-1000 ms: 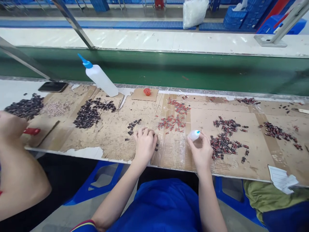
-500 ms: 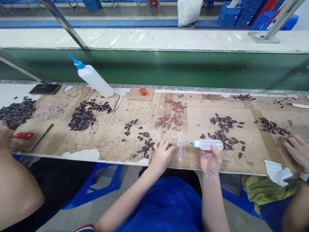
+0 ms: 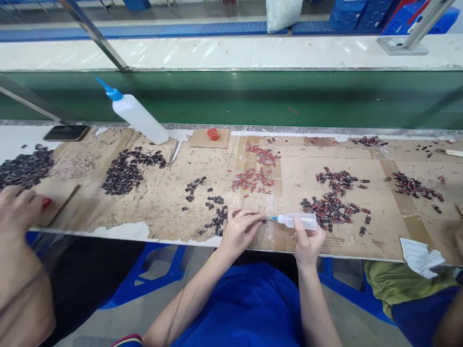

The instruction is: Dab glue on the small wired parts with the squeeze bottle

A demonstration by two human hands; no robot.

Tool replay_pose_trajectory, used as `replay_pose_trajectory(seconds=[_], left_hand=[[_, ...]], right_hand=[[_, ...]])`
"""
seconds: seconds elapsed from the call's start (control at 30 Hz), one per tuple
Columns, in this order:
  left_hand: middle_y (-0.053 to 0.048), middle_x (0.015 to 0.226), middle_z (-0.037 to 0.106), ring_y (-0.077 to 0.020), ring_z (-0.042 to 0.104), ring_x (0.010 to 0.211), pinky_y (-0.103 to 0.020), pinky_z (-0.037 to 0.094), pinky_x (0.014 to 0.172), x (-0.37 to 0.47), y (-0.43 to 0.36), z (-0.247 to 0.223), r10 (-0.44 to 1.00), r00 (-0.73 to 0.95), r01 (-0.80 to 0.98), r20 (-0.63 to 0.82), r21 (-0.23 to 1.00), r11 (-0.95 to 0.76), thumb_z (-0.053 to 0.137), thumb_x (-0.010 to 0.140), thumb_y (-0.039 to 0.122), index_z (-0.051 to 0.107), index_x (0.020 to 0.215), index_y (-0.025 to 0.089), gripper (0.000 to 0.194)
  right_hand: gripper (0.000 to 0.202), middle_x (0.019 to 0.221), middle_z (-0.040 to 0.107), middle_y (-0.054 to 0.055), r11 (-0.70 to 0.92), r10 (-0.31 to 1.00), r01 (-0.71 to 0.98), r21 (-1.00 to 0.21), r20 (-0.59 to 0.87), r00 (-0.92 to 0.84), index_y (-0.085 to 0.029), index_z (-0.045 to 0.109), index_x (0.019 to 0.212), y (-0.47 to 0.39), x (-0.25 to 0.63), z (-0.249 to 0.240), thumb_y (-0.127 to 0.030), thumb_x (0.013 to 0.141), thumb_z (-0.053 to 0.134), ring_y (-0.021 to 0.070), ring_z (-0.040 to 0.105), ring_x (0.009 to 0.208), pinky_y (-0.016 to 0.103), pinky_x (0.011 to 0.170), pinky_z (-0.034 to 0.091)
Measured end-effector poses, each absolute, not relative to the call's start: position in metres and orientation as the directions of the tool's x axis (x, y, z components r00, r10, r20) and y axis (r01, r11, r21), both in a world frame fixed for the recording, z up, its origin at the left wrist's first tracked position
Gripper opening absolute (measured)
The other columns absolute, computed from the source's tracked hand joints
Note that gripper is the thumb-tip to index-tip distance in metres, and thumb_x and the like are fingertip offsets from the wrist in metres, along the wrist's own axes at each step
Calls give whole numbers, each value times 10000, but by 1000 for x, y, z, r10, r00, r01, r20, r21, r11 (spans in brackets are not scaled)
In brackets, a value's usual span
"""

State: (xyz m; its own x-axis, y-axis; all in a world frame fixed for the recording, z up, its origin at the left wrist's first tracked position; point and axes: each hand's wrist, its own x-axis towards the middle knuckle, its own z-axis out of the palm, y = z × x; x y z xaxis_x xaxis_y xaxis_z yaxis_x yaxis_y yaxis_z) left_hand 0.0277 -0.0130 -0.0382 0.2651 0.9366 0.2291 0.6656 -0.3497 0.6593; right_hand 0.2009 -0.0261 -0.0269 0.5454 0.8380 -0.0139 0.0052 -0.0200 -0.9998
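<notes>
My left hand (image 3: 239, 230) rests at the cardboard's near edge, thumb and fingertips pinched on a small black part (image 3: 263, 221). In my right hand (image 3: 308, 241) is a small clear bottle (image 3: 298, 220), lying nearly level, its blue tip pointing left close to that part. Loose black parts (image 3: 220, 219) lie just left of my left hand. Beyond my hands are red pieces (image 3: 252, 180). A pile of black-and-red parts (image 3: 331, 209) sits right of and behind the bottle.
A large white bottle (image 3: 141, 118) leans at the back left, near a red cup (image 3: 212, 134) and a phone (image 3: 66, 133). A person's hand (image 3: 18, 207) is at far left. Paper (image 3: 419, 255) overhangs the right front edge. More piles of parts lie left and right.
My right hand has moved left with the bottle, bringing its tip near my left fingertips. The black part now shows there. The neighbour's hand at left has moved right over the red object.
</notes>
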Motion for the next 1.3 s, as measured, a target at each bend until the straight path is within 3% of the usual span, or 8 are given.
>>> replay_pose_trajectory(seconds=[0.3,0.73,1.07,1.3], left_hand=[[-12,868,784,-193,713,846,-421,353,946,32,-15,-43,941,172,637,290,696,-331,658,848,201,726,908,271,114],[-12,859,783,-194,724,827,-430,324,951,32,-14,-42,930,177,674,323,649,-353,658,861,233,722,857,260,70],[21,832,783,-172,723,791,-405,301,941,32,-13,-41,925,165,663,343,656,-361,681,844,200,711,831,261,68],[14,853,783,-175,724,810,-411,294,947,31,-13,-43,924,170,666,343,651,-364,675,855,219,706,848,259,51]], right_hand=[[283,618,709,46,-33,883,135,-990,35,468,-162,682,673,-28,199,-25,-439,733,695,193,667,565,276,532,528],[304,550,664,30,-100,901,218,-971,5,434,-155,671,631,-28,201,-31,-440,732,704,162,606,506,251,496,487],[303,613,706,44,-68,849,116,-991,3,528,-153,694,642,-25,196,-25,-448,712,710,185,650,548,272,534,521],[296,598,700,44,-73,880,140,-987,3,475,-154,695,643,-25,197,-26,-443,707,718,184,642,534,272,524,516]])
